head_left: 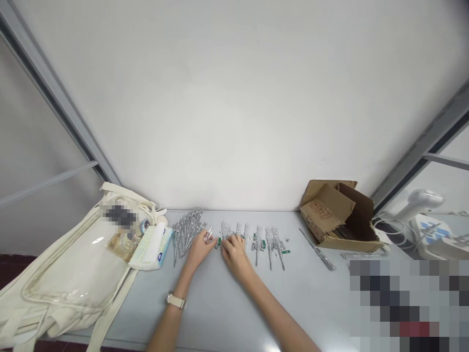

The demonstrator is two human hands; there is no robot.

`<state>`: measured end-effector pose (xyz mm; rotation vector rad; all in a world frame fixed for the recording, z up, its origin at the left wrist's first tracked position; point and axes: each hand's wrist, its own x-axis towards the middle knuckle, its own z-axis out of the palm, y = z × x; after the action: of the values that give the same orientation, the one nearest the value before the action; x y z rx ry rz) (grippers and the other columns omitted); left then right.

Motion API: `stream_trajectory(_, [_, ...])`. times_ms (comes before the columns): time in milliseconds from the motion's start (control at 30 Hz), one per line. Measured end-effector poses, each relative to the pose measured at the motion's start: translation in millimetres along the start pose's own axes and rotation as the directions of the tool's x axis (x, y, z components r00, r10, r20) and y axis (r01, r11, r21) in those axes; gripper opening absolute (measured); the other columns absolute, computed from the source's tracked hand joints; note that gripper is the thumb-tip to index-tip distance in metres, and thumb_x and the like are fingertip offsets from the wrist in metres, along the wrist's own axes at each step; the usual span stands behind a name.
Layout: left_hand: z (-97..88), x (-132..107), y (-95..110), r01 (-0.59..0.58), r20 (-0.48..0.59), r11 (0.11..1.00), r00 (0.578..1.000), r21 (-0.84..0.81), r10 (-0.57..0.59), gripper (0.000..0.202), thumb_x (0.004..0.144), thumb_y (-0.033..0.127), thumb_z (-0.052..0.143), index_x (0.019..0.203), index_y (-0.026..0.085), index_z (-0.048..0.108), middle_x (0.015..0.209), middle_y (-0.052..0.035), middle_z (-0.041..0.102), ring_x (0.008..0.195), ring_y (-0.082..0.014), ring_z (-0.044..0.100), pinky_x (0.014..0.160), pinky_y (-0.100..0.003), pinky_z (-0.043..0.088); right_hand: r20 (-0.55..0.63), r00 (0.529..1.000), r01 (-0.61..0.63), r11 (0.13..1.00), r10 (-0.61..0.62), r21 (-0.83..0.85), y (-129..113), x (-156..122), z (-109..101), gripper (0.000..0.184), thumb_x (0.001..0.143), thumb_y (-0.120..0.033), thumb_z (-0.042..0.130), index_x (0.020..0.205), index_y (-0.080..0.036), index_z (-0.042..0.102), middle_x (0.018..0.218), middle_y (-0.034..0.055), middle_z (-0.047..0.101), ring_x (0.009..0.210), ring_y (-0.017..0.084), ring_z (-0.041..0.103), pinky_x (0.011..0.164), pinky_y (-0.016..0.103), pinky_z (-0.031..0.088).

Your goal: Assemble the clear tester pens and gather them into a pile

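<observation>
My left hand [200, 249] is closed around a clear tube-like piece [208, 233], which looks like a transparent screwdriver handle. It is just right of a pile of slim screwdrivers [187, 231] with metal shafts and clear handles. My right hand [236, 250] has its fingers curled down at the table among small parts; what they hold, if anything, is hidden. A small green piece [219, 242] lies between my hands. Behind my right hand are clear handles [239, 228]. Farther right lie several more screwdrivers [270, 244] beside small metal parts and a green strip [286, 252].
At left, a cream bag [73, 264] with a clear window lies beside a tissue pack [151, 249]. On the right are an open cardboard box [322, 220], long metal rods [319, 252] and a white device with a cable [425, 200]. A wall closes off the table's back.
</observation>
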<state>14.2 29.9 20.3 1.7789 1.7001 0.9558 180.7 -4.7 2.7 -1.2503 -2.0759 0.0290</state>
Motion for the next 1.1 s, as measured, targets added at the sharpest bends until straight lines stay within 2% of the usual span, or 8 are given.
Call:
stream_trajectory(267, [-1.7, 0.6, -0.6, -0.041, 0.063, 0.999, 0.997, -0.01, 0.041, 0.023, 0.073, 0.04, 0.06, 0.072, 0.018, 0.055, 0.059, 0.0021, 0.055, 0.055, -0.0142, 0.05, 0.055, -0.025, 0.036, 0.019, 1.0, 0.011, 1.0, -0.011, 0.003, -5.8, 0.9, -7.6, 0.029, 0.092, -0.019, 0.048, 0.116, -0.024, 0.063, 0.096, 0.009, 0.051, 0.09, 0.024, 0.042, 0.079, 0.037, 0.036])
stream_trajectory(567, [-2.7, 4.6, -5.5, -0.065, 0.075, 0.998, 0.995, 0.005, 0.064, 0.029, 0.077, 0.046, 0.056, 0.072, 0.017, 0.058, 0.066, -0.0019, 0.06, 0.062, -0.0177, 0.055, 0.063, -0.029, 0.04, 0.019, 1.0, 0.012, 1.0, -0.012, 0.003, -5.7, -0.8, -8.2, 0.022, 0.093, -0.019, 0.049, 0.102, -0.021, 0.068, 0.097, 0.0093, 0.05, 0.092, 0.024, 0.041, 0.081, 0.038, 0.036])
stream_trajectory(733, [-7.2, 2.0, -1.1, -0.064, 0.112, 0.998, 0.992, 0.024, 0.061, 0.028, 0.072, 0.044, 0.063, 0.075, 0.017, 0.062, 0.061, 0.0002, 0.059, 0.06, -0.0176, 0.055, 0.061, -0.028, 0.039, 0.013, 1.0, 0.006, 1.0, -0.007, 0.023, -3.8, -2.9, -7.7, 0.02, 0.092, -0.019, 0.05, 0.098, -0.021, 0.069, 0.098, 0.0096, 0.052, 0.093, 0.024, 0.042, 0.082, 0.038, 0.036])
stream_trajectory(833, [-6.2, 2.2, -1.0, -0.091, 0.087, 0.995, 0.992, 0.031, 0.088, 0.028, 0.073, 0.046, 0.062, 0.072, 0.017, 0.06, 0.061, 0.0, 0.059, 0.06, -0.0176, 0.055, 0.06, -0.028, 0.039, 0.018, 1.0, 0.011, 0.999, -0.011, 0.032, -3.6, -4.2, -9.0, 0.02, 0.092, -0.02, 0.05, 0.099, -0.021, 0.069, 0.1, 0.0099, 0.052, 0.094, 0.024, 0.042, 0.083, 0.039, 0.037])
stream_trajectory(967, [-1.1, 4.7, -1.0, -0.121, 0.015, 0.993, 0.993, -0.012, 0.121, 0.031, 0.077, 0.048, 0.057, 0.075, 0.018, 0.06, 0.072, -0.0027, 0.065, 0.063, -0.0178, 0.057, 0.064, -0.029, 0.042, 0.024, 1.0, 0.012, 0.999, -0.013, 0.037, -3.3, -5.0, -10.2, 0.021, 0.092, -0.019, 0.049, 0.102, -0.021, 0.068, 0.101, 0.0105, 0.052, 0.095, 0.024, 0.043, 0.083, 0.039, 0.037])
stream_trajectory(1100, [2.8, 6.9, 0.9, -0.104, 0.029, 0.995, 0.994, 0.007, 0.103, 0.03, 0.074, 0.045, 0.062, 0.083, 0.017, 0.064, 0.066, -0.0006, 0.063, 0.061, -0.0178, 0.057, 0.065, -0.029, 0.043, 0.022, 1.0, 0.014, 0.999, -0.015, 0.043, -3.2, -5.1, -9.4, 0.022, 0.092, -0.02, 0.049, 0.102, -0.02, 0.069, 0.103, 0.0115, 0.052, 0.097, 0.025, 0.042, 0.084, 0.04, 0.037])
